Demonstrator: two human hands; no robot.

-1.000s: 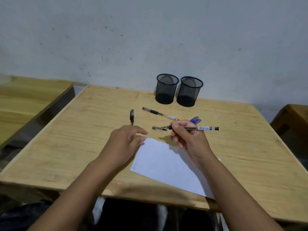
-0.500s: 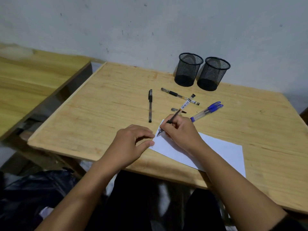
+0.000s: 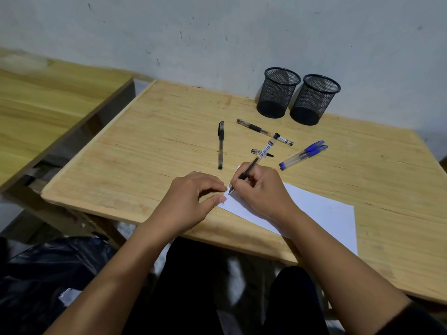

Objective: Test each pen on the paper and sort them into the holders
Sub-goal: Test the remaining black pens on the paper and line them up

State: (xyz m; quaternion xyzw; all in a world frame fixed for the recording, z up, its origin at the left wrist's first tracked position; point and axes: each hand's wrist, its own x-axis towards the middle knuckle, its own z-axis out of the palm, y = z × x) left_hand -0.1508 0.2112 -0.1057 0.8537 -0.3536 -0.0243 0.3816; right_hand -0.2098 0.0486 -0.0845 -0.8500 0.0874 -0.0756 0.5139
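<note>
A black pen [image 3: 251, 165] is gripped in the right hand [image 3: 262, 189], its tip on the near-left corner of the paper [image 3: 314, 211], pinned by the left hand [image 3: 191, 201]'s curled fingers. Both far holders [image 3: 278, 93] appear empty; four pens [image 3: 303, 154] lie untested.

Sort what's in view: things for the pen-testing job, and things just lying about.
Job: pen in right hand, paper, black pen, clear pen, blue pens, pen cap, two mesh holders.
Lying about: black bag, neighbouring table.
</note>
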